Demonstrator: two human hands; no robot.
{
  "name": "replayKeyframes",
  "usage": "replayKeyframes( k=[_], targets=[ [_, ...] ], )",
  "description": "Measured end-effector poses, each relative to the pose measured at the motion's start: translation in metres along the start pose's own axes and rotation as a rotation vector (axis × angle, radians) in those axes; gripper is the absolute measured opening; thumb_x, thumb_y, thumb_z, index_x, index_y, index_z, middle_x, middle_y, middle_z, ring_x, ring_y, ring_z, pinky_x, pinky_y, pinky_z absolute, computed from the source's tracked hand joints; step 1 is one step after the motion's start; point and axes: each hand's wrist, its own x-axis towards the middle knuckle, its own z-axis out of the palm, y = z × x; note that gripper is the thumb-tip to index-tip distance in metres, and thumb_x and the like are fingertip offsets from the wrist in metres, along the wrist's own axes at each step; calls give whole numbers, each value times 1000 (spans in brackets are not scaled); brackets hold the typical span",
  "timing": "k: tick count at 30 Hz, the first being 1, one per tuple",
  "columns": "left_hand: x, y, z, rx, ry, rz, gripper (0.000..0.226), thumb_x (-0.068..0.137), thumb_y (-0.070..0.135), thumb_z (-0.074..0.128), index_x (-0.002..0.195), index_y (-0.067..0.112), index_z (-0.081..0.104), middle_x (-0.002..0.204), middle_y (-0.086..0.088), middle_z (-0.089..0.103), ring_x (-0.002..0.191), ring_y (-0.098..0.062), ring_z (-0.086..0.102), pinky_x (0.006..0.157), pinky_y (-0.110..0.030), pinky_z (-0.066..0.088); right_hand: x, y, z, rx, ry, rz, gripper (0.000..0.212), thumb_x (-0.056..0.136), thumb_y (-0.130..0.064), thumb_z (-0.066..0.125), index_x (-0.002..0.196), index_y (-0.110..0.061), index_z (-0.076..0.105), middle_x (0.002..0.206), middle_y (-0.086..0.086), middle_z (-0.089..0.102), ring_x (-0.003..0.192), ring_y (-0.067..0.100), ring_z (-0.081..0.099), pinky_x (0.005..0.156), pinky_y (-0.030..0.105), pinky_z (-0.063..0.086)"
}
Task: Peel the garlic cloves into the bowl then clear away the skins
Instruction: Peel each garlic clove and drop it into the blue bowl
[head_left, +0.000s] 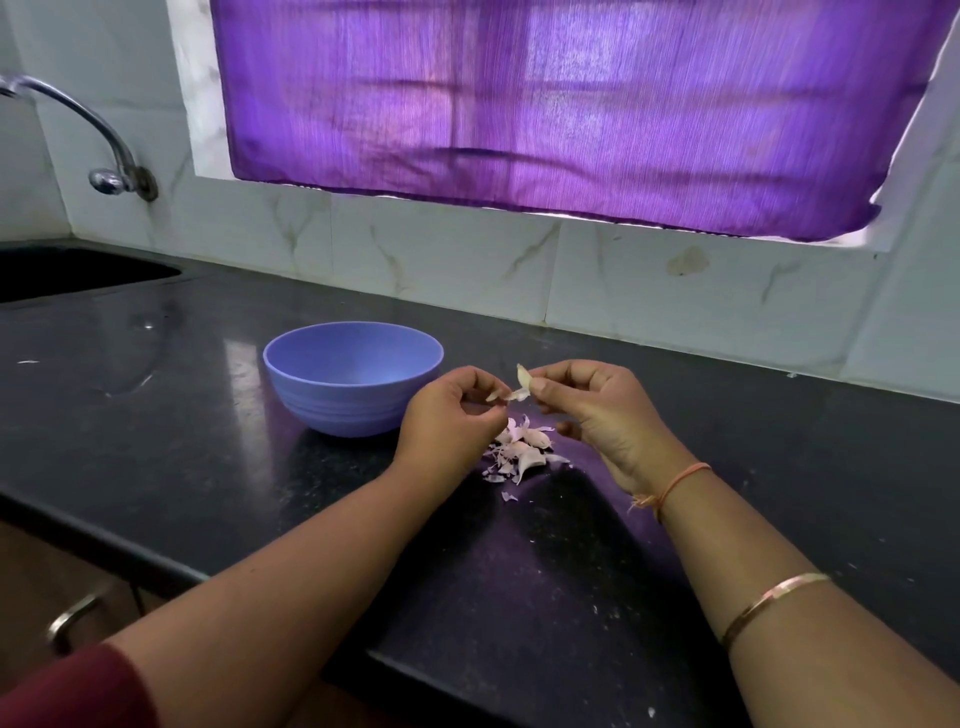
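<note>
Daylight is filtering through the purple curtain (561, 104), washing everything violet and leaving the scene rather dim. Thin white slivers are flaring along the curtain's lower hem. Below the curtain the dark polished desk (156, 415) is catching a purple sheen, with pale streaks of glare lying down-left of the curtain, beside the blue bowl (353, 395), which is casting a soft shadow. The wide lens is bowing lines left and right of the curtain, and the whole frame is looking slightly soft
</note>
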Motion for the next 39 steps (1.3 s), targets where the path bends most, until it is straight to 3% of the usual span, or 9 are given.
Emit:
replayKeyframes(
  k=[5, 10, 19, 25, 30, 34, 39],
  targets=[
    [-1, 1, 0, -109, 42, -15, 14, 85, 7, 59, 78, 15, 69, 74, -8, 70, 75, -25, 67, 81, -46, 56, 0, 1, 0, -190, 5, -146, 6, 81, -9, 69, 85, -11, 72, 74, -1, 68, 65, 1, 57, 60, 13, 47],
    [-3, 3, -1, -152, 26, 0, 8, 86, 17, 64, 83, 13, 70, 75, -8, 70, 67, -13, 64, 79, -46, 57, 2, 3, 1, -333, 39, -249, 6, 79, -10, 71, 83, -15, 73, 80, 3, 71, 77, 16, 65, 73, 27, 54],
    [-1, 1, -1, -114, 39, 11, 11, 86, 11, 63, 78, 13, 68, 76, -14, 71, 77, -28, 69, 79, -46, 57, 1, 0, 2, -356, 38, -249, 6, 78, -15, 73, 84, -14, 73, 79, 0, 71, 75, 10, 64, 70, 20, 52],
    [2, -4, 0, -86, 48, -9, 14, 87, 11, 62, 75, 15, 68, 73, -8, 71, 71, -20, 68, 79, -45, 57, -2, -4, 2, -92, -8, -114, 7, 82, -6, 67, 87, -9, 70, 74, -1, 66, 65, 3, 57, 59, 13, 46],
    [2, -7, 0, -52, 44, -18, 16, 85, 13, 63, 71, 14, 70, 68, -6, 71, 72, -27, 68, 77, -46, 57, -2, -5, 1, 65, -40, 61, 23, 92, -3, 52, 109, -10, 65, 75, 1, 59, 69, 7, 53, 59, 17, 47],
    [2, -6, 1, -86, 45, -23, 24, 87, 18, 61, 67, 9, 71, 65, -10, 69, 65, -23, 65, 76, -49, 56, -3, -8, 0, 90, -56, 82, 29, 93, -2, 46, 93, -19, 69, 74, 2, 56, 70, 9, 51, 61, 22, 46],
    [1, -3, 0, -58, 22, 17, 20, 82, 26, 70, 71, 9, 72, 65, -6, 69, 65, -24, 65, 75, -42, 58, -5, -9, 2, 144, -41, 77, 15, 88, -2, 54, 89, -13, 64, 74, 5, 61, 68, 13, 56, 59, 23, 46]
  ],
)
